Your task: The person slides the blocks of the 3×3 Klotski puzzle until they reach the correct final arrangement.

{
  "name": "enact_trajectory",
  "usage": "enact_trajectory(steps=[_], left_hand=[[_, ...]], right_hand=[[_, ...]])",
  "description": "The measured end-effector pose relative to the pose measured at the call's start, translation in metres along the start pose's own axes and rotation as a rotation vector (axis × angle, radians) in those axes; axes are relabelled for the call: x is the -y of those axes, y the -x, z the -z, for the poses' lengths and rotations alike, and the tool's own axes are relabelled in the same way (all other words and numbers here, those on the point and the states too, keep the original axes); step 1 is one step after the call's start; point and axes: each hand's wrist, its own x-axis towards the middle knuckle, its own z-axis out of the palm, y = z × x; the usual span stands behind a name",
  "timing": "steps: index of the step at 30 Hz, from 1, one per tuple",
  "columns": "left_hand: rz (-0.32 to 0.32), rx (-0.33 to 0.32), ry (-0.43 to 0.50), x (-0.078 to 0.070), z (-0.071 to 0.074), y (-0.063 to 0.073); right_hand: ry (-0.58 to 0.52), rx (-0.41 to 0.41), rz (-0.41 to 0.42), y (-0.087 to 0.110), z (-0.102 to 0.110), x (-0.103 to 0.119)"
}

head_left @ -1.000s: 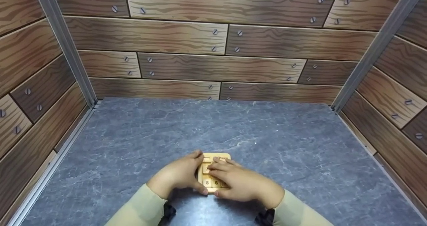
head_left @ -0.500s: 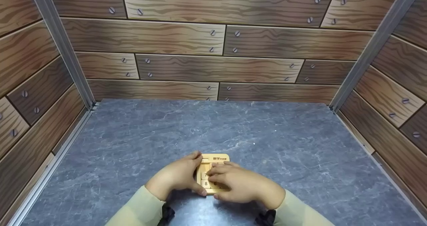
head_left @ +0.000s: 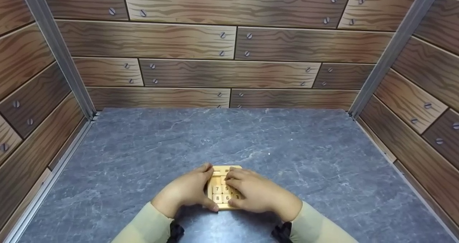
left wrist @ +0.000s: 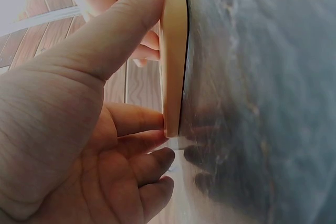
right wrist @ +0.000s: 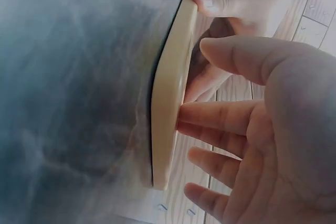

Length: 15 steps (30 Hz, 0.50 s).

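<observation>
A wooden sliding number puzzle (head_left: 226,206) lies flat on the table near its front, with numbered tiles in its frame. Tiles 7, 8, 5 and 6 show, and the top left slot is bare. My left hand (head_left: 186,187) grips the left side, thumb at the near corner and fingers at the far one. My right hand (head_left: 260,191) reaches over the right side, its fingertips on the tiles and hiding some of them. In the right wrist view, extended fingers (right wrist: 218,116) touch the puzzle's face while the thumb stands apart from it.
Blue-grey marbled tabletop (head_left: 200,135) spreads around the puzzle. Wood-print panels (head_left: 229,72) form the back and side walls, with metal posts (head_left: 59,53) at the corners.
Tile 7 has slid down from the top row to the middle row, leaving a bare slot at top left. My right fingers have shifted towards the upper right of the tiles. My left hand keeps its hold.
</observation>
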Motion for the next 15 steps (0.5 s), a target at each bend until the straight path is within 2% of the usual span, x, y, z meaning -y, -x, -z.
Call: enact_trajectory(steps=[8,15], left_hand=[[-0.003,0.003,-0.004,-0.0009,0.0002,0.0004],[-0.003,0.009,-0.008,-0.0033,0.0014,-0.0004]], right_hand=[[-0.028,0.036,0.033,0.0005,-0.0046,0.0012],[-0.049,0.121,0.059,0.0028,-0.0068,0.0004]])
